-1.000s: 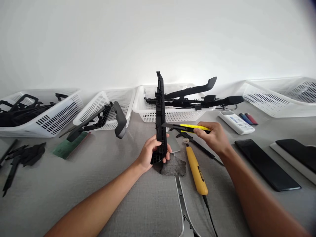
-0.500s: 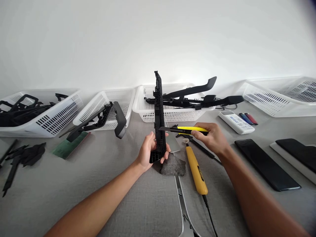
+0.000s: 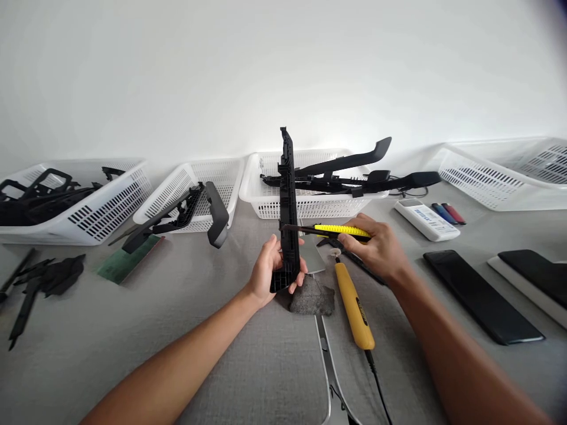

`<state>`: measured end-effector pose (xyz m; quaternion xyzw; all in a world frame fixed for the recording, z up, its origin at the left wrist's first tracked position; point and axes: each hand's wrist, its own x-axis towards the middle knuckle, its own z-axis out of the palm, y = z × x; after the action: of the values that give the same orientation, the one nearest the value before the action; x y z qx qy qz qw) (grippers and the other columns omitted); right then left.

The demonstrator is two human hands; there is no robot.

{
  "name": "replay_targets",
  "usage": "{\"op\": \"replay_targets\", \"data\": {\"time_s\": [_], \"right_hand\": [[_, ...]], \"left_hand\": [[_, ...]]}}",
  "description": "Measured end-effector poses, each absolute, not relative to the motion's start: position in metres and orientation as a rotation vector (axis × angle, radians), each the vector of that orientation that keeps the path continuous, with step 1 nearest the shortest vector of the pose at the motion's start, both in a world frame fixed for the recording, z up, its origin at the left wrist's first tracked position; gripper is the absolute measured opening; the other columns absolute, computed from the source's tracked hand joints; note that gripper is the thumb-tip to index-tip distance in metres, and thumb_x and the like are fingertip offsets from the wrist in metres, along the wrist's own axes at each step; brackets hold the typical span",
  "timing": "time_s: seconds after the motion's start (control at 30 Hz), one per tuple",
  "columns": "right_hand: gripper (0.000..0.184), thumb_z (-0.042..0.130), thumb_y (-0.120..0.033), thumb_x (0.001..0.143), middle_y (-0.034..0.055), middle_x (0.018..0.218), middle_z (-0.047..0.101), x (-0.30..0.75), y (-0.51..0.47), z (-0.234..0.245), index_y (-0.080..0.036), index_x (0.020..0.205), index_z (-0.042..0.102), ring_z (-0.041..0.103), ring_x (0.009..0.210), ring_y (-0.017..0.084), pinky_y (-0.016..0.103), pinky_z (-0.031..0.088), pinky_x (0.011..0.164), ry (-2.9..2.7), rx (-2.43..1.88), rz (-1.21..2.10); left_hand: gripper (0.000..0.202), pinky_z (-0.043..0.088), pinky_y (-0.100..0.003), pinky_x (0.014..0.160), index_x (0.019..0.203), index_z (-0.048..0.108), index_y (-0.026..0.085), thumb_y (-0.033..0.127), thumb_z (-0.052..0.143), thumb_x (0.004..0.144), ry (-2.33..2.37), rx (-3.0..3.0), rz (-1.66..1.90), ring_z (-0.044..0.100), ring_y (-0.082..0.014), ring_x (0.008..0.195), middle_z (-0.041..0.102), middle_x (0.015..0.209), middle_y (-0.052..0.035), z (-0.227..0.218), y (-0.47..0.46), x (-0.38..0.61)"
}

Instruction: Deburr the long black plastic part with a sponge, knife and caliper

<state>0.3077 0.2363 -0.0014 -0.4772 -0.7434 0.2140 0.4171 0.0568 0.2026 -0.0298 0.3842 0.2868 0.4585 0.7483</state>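
My left hand (image 3: 268, 273) grips the lower end of a long black plastic part (image 3: 288, 200) and holds it upright above the grey table. My right hand (image 3: 378, 249) is closed on a yellow and black utility knife (image 3: 336, 231). The knife lies level, and its blade tip touches the right edge of the black part about midway up. Below the part sits a dark grey scrap of abrasive pad (image 3: 312, 297). A yellow-handled corded tool (image 3: 353, 304) lies on the table just under my right hand.
Several white baskets line the back: one (image 3: 106, 203) with black parts, one (image 3: 188, 183) with a black handle piece (image 3: 212, 212), one (image 3: 261, 195) with long black parts, one (image 3: 509, 174) at right. A remote (image 3: 426, 219), a black phone (image 3: 481, 295) and black scraps (image 3: 48, 277) lie around.
The knife blade has slid left along with my right hand until its tip meets the black part. The part wobbled slightly and stands upright again.
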Motion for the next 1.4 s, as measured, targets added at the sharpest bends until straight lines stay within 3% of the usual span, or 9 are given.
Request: {"op": "replay_targets", "data": {"time_s": [0.57,0.97,1.4], "right_hand": [[0.023,0.067,-0.041,0.093,0.0028,0.079,0.064,0.3,0.2352,-0.0021,-0.022,0.086,0.077,0.059,0.077,0.022,0.034,0.043,0.069,-1.897,-1.18,0.551],[0.026,0.066,-0.045,0.096,0.0055,0.091,0.072,0.2991,0.2368,-0.0064,-0.023,0.098,0.08,0.064,0.088,0.025,0.035,0.047,0.075,-1.823,-1.191,0.552],[0.024,0.066,-0.044,0.094,0.0049,0.086,0.071,0.3013,0.2358,-0.0025,-0.024,0.089,0.077,0.064,0.085,0.025,0.035,0.048,0.075,-1.848,-1.212,0.562]], "left_hand": [[0.065,0.045,-0.024,0.037,0.121,0.057,0.014,0.074,0.045,0.097,0.611,0.841,0.99,0.064,-0.0197,0.052,0.072,0.072,-0.0073,-0.0309,0.2032,0.0565],[0.066,0.045,-0.024,0.036,0.121,0.058,0.013,0.074,0.045,0.097,0.596,0.838,0.979,0.065,-0.0201,0.052,0.073,0.073,-0.0083,-0.0301,0.2033,0.0559],[0.073,0.048,-0.025,0.036,0.132,0.055,0.011,0.075,0.044,0.097,0.589,0.849,0.97,0.069,-0.0223,0.054,0.075,0.075,-0.0093,-0.032,0.205,0.0551]]}}
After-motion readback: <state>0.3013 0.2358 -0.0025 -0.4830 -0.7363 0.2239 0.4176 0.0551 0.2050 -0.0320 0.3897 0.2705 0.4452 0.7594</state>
